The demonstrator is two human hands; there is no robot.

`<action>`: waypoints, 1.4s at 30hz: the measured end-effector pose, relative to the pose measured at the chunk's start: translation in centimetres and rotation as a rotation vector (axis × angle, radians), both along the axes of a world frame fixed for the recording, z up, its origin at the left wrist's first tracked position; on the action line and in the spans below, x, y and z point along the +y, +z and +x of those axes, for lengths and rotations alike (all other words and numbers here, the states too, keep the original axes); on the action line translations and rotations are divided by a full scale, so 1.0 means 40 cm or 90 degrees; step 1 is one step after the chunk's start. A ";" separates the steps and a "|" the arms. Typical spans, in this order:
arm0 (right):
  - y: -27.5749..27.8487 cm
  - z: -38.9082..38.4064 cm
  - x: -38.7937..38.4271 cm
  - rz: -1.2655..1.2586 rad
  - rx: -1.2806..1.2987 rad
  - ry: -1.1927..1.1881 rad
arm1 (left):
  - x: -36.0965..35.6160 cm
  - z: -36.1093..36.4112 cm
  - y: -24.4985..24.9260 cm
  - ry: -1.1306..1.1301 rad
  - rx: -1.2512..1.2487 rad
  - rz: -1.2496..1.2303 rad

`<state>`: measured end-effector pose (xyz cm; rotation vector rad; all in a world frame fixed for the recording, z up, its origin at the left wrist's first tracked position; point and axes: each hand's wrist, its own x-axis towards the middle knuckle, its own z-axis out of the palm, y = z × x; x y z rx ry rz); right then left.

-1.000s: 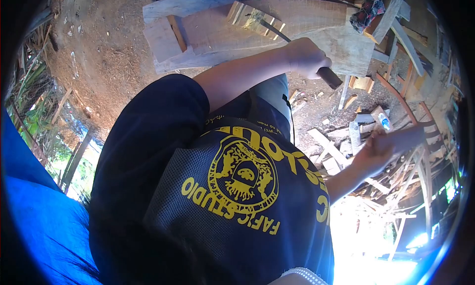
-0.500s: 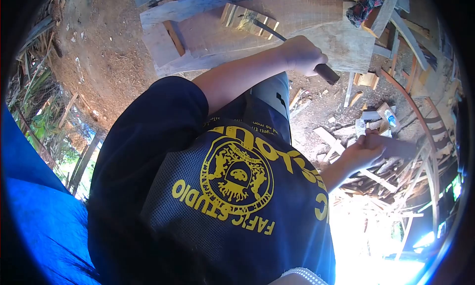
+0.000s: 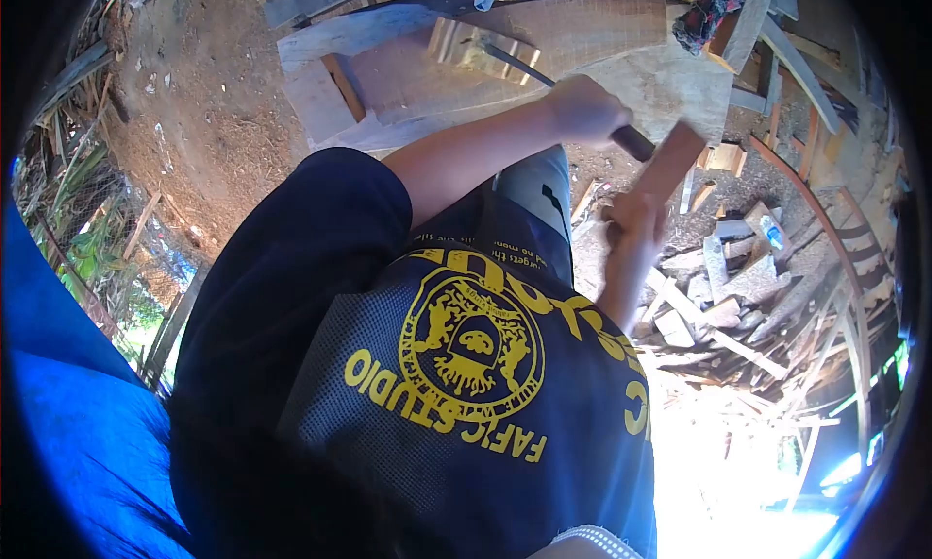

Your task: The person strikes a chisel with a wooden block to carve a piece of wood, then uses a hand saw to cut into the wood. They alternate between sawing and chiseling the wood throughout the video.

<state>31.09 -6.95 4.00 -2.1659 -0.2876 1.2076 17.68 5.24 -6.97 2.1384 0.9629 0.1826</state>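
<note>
My left hand (image 3: 585, 110) is closed around a chisel (image 3: 633, 142), its dark handle end jutting out toward the right. The thin blade reaches up and left onto a small grooved wooden piece (image 3: 456, 46), which lies on a wide plank (image 3: 582, 39). In my right hand (image 3: 637, 219) is a reddish-brown wooden block (image 3: 672, 163), gripped at its lower end. The top part of the block overlaps the end of the chisel handle in this view. The right hand is slightly blurred.
A short wooden strip (image 3: 342, 87) lies on the plank's left part. Offcuts and scrap wood (image 3: 738, 268) are piled at right, with a long curved strip (image 3: 811, 204) among them. Dark crumpled cloth (image 3: 706, 17) sits at the plank's right end. Bare soil (image 3: 189, 102) is at left.
My right hand has swung up and left with the wooden block, bringing it to the chisel handle's end. The left hand stays nearly in place with the chisel.
</note>
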 end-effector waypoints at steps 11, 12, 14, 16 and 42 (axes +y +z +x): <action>0.122 0.208 -0.002 0.187 0.044 -0.228 | 0.022 -0.007 0.033 0.009 0.068 -0.002; 0.117 0.194 0.004 0.185 0.056 -0.253 | 0.024 -0.012 0.040 0.027 0.047 0.005; 0.107 0.165 0.013 0.182 0.080 -0.261 | 0.033 -0.020 0.053 0.040 0.055 -0.001; 0.090 0.127 0.026 0.181 0.079 -0.258 | 0.038 -0.025 0.058 0.053 0.061 -0.004; 0.082 0.131 0.088 0.183 0.092 -0.187 | 0.040 0.004 0.034 0.018 0.123 -0.047</action>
